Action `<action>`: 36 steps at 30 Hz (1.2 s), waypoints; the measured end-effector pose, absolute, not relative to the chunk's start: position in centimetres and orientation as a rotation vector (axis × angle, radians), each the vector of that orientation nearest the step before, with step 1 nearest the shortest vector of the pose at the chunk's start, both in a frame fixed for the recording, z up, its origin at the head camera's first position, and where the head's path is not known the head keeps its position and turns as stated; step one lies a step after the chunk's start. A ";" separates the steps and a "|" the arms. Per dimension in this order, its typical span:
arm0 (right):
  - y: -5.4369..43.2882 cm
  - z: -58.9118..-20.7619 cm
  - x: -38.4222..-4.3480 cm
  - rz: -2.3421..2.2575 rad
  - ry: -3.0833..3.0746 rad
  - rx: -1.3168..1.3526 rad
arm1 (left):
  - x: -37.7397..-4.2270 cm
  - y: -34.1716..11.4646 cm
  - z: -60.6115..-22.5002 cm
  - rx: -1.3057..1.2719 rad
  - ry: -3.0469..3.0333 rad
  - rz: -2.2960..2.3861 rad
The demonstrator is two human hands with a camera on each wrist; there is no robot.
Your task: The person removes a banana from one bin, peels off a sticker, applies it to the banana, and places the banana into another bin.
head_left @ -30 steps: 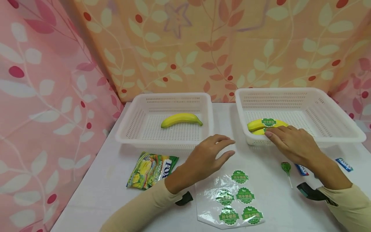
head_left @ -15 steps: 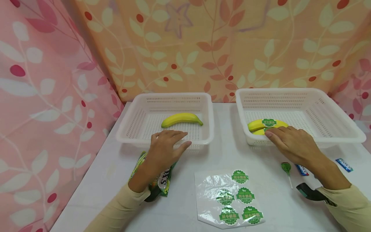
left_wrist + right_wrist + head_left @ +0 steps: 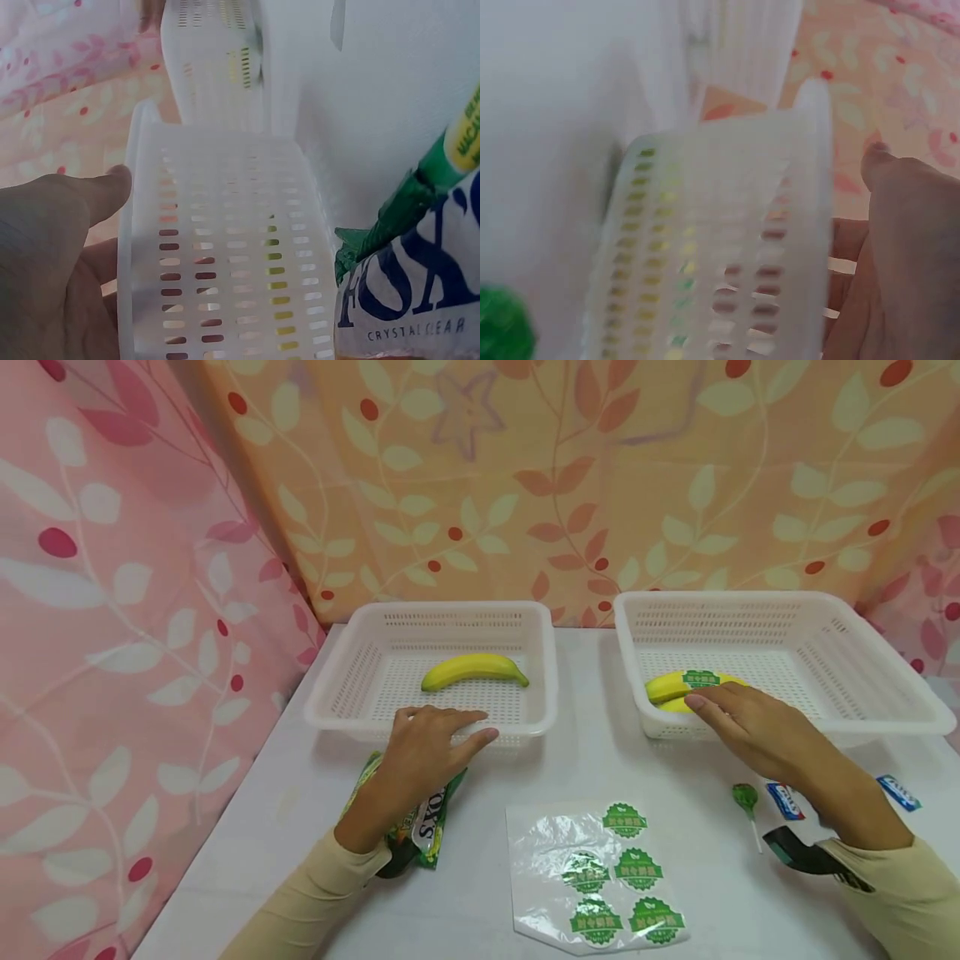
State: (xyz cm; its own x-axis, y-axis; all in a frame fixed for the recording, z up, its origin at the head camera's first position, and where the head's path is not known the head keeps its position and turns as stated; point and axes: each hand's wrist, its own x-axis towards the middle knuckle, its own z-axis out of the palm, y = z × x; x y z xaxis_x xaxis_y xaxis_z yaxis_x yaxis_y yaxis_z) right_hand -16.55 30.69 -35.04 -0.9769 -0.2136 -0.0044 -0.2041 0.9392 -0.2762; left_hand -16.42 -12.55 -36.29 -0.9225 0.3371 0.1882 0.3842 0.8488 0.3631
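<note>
My left hand (image 3: 420,760) reaches over the near rim of the left white plastic basket (image 3: 345,725). Its fingers hang loosely inside and show through the slots in the left wrist view, with the thumb (image 3: 112,191) close to the rim. Behind them one unlabelled banana (image 3: 474,670) lies on the basket floor. My right hand (image 3: 765,727) extends over the near rim of the right white basket (image 3: 802,597), fingers hanging over two bananas (image 3: 663,687) side by side. A green sticker (image 3: 701,678) shows on the rear banana; the hand hides their right part.
A FOX'S candy bag (image 3: 431,827) lies partly under the left forearm. At front centre is a clear plastic sheet (image 3: 532,860) with several green stickers. A green lollipop (image 3: 745,795) and two small blue-wrapped sweets (image 3: 898,793) lie by the right forearm.
My left hand has moved left from the gap between the baskets to the left basket's rim, then stayed. My right hand has shifted slightly left, covering the front banana's sticker.
</note>
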 end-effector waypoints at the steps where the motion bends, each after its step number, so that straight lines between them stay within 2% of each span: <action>1: 30.1 -34.6 -16.6 -0.483 3.049 -0.335 | -16.4 -12.6 -36.2 -0.564 -2.919 -0.602; 10: 22.5 -31.0 -18.8 -0.720 3.037 -0.634 | -16.7 -13.7 -35.5 -0.534 -3.043 -0.517; 18: 15.4 -29.7 -23.3 -0.790 2.904 -0.899 | -16.9 -13.9 -35.4 -0.546 -3.082 -0.475; 28: 8.5 -29.7 -28.1 -0.724 2.736 -0.704 | -17.0 -13.6 -35.4 -0.558 -3.095 -0.407; 36: 6.2 -31.5 -30.6 -0.782 2.662 -0.528 | -16.9 -13.8 -35.6 -0.578 -3.072 -0.402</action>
State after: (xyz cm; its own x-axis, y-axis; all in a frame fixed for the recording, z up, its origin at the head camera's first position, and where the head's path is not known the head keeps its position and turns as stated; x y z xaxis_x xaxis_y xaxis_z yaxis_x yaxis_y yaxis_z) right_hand -30.57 6.25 -31.49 -0.8819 -0.4300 -0.1932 -0.2573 0.7824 -0.5671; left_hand -16.87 -13.78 -35.61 -0.9327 0.3588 0.0375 0.3563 0.9002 0.2503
